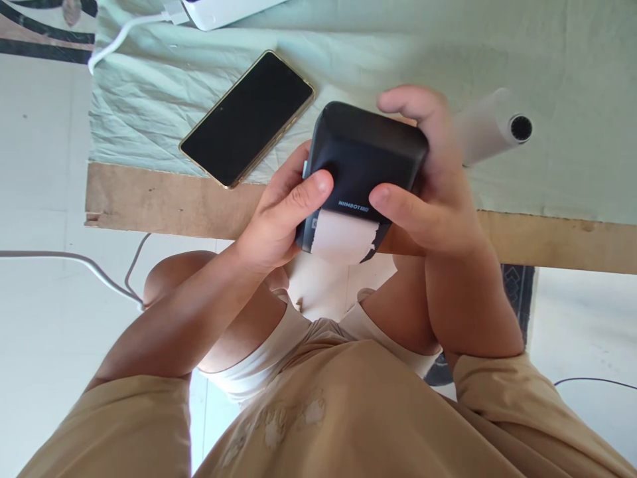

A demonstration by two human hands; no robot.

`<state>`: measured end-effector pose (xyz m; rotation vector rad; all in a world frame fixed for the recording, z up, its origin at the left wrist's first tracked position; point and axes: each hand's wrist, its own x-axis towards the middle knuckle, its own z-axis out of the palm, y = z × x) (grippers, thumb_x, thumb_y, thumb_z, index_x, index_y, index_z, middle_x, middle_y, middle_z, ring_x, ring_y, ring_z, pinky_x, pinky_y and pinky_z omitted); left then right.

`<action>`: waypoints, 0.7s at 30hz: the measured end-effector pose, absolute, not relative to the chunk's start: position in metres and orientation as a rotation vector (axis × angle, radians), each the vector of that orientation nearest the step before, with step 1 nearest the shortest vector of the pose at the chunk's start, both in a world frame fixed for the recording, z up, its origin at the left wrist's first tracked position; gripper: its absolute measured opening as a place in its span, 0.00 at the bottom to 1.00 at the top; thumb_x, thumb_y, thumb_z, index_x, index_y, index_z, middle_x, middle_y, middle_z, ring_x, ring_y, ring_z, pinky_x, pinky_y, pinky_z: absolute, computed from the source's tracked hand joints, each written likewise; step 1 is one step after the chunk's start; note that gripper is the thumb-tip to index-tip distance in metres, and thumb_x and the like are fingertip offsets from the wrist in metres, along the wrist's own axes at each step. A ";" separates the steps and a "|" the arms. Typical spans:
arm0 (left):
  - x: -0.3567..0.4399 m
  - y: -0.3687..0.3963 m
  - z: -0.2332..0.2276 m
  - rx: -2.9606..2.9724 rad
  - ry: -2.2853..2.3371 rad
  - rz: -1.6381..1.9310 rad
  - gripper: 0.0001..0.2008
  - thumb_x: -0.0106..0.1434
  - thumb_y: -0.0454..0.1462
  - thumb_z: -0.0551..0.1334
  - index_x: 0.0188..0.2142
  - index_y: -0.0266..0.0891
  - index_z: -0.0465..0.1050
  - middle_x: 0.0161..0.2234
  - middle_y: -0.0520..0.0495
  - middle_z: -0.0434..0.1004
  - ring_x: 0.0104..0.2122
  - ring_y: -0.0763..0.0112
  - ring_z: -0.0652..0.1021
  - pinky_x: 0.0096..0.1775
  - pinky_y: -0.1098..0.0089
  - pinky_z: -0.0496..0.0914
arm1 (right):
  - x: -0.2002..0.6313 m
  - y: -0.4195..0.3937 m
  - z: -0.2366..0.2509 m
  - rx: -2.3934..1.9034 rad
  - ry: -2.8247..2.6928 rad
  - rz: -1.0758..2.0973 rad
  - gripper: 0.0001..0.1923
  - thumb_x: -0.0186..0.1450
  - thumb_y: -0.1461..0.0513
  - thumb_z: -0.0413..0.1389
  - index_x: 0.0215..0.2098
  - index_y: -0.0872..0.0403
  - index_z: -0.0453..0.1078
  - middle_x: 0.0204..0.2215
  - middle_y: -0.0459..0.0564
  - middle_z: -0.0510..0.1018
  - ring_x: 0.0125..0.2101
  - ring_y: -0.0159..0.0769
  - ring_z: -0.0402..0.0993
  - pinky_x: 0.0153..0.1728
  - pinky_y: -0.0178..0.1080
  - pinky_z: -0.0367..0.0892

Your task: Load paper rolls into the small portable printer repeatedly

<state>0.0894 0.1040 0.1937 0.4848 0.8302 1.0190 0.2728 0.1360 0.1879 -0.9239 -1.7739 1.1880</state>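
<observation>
Both hands [279, 219] grip printer [365, 169] (paper protruding).

I take this for a home room, not a workshop. A plain board desk [164, 206] carries a wrinkled pale green cloth [378, 60], with a smartphone [247, 117] and a white charger cable [124, 36] on it. Pale floor tiles [44, 312] and loose cords [74, 262] lie below.

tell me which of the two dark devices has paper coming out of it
The small black printer held in both hands; a torn paper strip hangs from its slot. The phone lies flat on the cloth.
</observation>
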 end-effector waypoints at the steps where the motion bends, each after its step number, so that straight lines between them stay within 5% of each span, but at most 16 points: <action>1: 0.089 0.104 0.194 0.511 0.830 1.029 0.21 0.63 0.52 0.72 0.46 0.42 0.76 0.37 0.44 0.79 0.41 0.59 0.82 0.31 0.70 0.68 | 0.273 0.137 0.188 -0.935 -1.762 1.212 0.32 0.66 0.43 0.62 0.62 0.43 0.59 0.47 0.48 0.77 0.44 0.36 0.77 0.43 0.41 0.77; 6: 0.088 0.104 0.196 0.508 0.886 1.058 0.17 0.66 0.47 0.71 0.47 0.40 0.75 0.34 0.46 0.78 0.39 0.61 0.82 0.33 0.71 0.71 | 0.276 0.139 0.190 -1.022 -1.862 1.111 0.31 0.65 0.41 0.61 0.59 0.43 0.61 0.52 0.48 0.75 0.51 0.38 0.76 0.52 0.44 0.78; 12: 0.089 0.105 0.195 0.543 0.915 1.057 0.20 0.62 0.50 0.73 0.46 0.41 0.76 0.37 0.44 0.79 0.43 0.56 0.82 0.33 0.69 0.72 | 0.280 0.137 0.188 -0.962 -1.932 0.955 0.28 0.69 0.45 0.60 0.62 0.42 0.62 0.56 0.47 0.74 0.53 0.37 0.75 0.52 0.43 0.78; 17: 0.089 0.110 0.188 0.494 0.862 1.060 0.19 0.75 0.51 0.55 0.43 0.39 0.77 0.40 0.42 0.79 0.52 0.55 0.82 0.42 0.65 0.78 | 0.280 0.135 0.183 -1.055 -1.880 0.899 0.28 0.67 0.47 0.63 0.62 0.41 0.64 0.56 0.50 0.76 0.52 0.41 0.77 0.48 0.46 0.80; 21: 0.086 0.115 0.186 0.415 0.963 1.020 0.22 0.77 0.49 0.51 0.41 0.40 0.79 0.38 0.44 0.80 0.54 0.56 0.81 0.49 0.62 0.79 | 0.279 0.134 0.186 -1.049 -1.854 0.824 0.24 0.68 0.46 0.61 0.59 0.39 0.66 0.57 0.52 0.76 0.56 0.47 0.75 0.57 0.56 0.77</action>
